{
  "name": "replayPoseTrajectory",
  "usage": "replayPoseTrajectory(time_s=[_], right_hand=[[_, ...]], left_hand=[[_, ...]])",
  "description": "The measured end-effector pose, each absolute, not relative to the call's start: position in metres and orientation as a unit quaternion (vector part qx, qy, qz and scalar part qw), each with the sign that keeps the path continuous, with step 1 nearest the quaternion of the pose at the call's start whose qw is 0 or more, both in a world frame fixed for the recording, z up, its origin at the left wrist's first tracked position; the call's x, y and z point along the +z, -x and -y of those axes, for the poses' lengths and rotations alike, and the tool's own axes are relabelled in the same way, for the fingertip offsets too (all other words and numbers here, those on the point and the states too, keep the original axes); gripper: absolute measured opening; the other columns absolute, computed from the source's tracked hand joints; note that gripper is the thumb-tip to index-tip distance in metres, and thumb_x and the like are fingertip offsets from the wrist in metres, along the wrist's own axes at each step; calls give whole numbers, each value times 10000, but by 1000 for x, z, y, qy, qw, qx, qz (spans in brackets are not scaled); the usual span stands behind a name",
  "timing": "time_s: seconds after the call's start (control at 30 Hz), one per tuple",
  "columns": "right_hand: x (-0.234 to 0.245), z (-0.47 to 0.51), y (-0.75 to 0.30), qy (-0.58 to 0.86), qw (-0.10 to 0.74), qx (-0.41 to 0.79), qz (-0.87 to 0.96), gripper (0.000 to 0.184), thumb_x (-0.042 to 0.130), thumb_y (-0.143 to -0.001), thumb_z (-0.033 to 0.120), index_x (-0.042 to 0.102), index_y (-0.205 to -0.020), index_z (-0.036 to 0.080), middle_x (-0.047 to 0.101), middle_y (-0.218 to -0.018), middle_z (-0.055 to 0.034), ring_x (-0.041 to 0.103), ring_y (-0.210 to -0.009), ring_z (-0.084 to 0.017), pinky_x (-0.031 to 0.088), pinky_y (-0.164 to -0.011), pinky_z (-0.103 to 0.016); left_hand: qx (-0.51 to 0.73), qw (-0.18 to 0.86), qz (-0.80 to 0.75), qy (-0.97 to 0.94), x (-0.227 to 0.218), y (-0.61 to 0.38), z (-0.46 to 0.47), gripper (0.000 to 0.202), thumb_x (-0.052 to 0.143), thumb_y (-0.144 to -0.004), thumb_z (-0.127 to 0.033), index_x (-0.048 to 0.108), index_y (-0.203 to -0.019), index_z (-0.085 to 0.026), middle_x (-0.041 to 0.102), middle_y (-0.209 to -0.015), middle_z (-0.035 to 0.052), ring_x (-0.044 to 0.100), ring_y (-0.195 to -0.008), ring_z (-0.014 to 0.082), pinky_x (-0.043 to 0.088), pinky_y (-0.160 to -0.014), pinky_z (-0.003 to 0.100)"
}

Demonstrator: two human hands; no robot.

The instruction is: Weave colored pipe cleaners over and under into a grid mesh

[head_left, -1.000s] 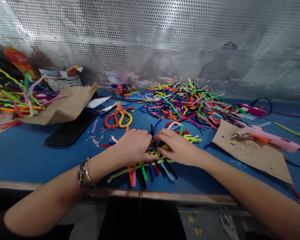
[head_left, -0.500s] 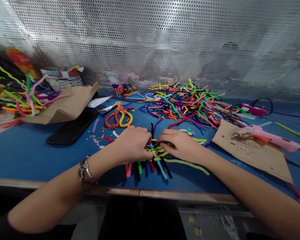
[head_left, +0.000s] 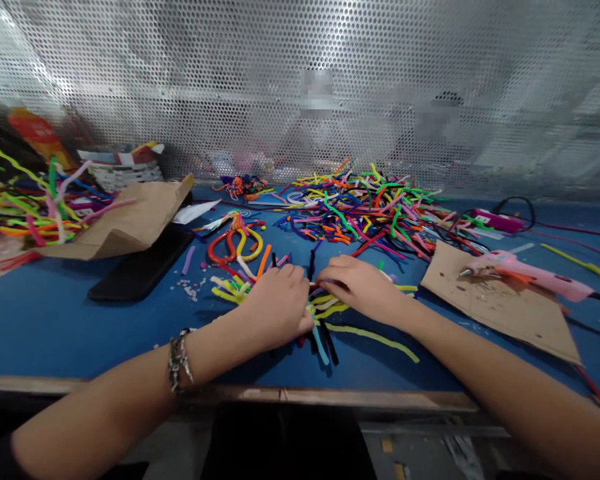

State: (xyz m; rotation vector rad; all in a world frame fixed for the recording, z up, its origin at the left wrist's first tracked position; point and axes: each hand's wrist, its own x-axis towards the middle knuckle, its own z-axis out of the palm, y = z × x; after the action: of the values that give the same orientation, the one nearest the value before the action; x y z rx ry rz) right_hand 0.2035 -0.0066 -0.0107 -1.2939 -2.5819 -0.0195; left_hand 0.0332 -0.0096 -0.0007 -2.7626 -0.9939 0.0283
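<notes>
Both hands rest on a small bunch of coloured pipe cleaners point(head_left: 325, 313) lying on the blue table point(head_left: 55, 320). My left hand point(head_left: 277, 303) is curled over the bunch's left side, fingers closed on several stems. Just right of it, my right hand point(head_left: 363, 287) pinches stems at the bunch's top with fingers pressed together. Short ends in blue, black and yellow stick out below the hands. One long yellow stem point(head_left: 375, 337) trails to the right.
A big heap of pipe cleaners point(head_left: 365, 207) lies behind the hands. Orange and yellow scissors point(head_left: 233, 243), a black phone point(head_left: 140, 267) and a brown paper bag point(head_left: 130, 217) sit left. A pink glue gun point(head_left: 527, 273) lies on cardboard point(head_left: 500, 307) right. Perforated metal screen behind.
Both hands have drawn the bunch together and shifted it slightly; fewer stem ends stick out below the left hand. More loose stems now show to the left of the left hand.
</notes>
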Motion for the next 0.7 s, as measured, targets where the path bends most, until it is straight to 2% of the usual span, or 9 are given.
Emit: replayPoseTrajectory(time_s=[0.17,0.33,0.53,0.7], right_hand=[[-10,7,-207,441,120,-40,889,147,474,-827,155,620,-835,139,553,-735,-51,508,-709,-158,364,-631,-245],[-8,6,-209,445,118,19,888,185,474,-800,92,622,-899,141,579,-791,-51,530,-678,-134,375,-607,-223],[-3,4,-214,417,102,86,899,238,424,-812,57,609,-944,127,609,-851,-62,555,-783,-141,399,-707,-229],[-2,4,-216,421,80,50,902,270,380,-814,53,622,-896,141,570,-786,-51,531,-698,-135,381,-627,-224]], left_hand=[[-5,85,340,937,-2,-31,4,297,440,-741,-234,580,-950,-77,558,-918,132,517,-916,277,436,-764,377],[0,53,326,944,-2,-29,-1,309,459,-736,-250,582,-970,-90,553,-959,114,518,-915,250,424,-824,357],[-25,26,300,953,-4,-25,-9,373,485,-745,-291,558,-1061,-108,539,-986,101,509,-932,236,424,-828,341],[-27,7,281,959,-2,-21,-12,382,481,-767,-262,538,-1130,-160,539,-1001,76,515,-936,216,421,-825,326]])
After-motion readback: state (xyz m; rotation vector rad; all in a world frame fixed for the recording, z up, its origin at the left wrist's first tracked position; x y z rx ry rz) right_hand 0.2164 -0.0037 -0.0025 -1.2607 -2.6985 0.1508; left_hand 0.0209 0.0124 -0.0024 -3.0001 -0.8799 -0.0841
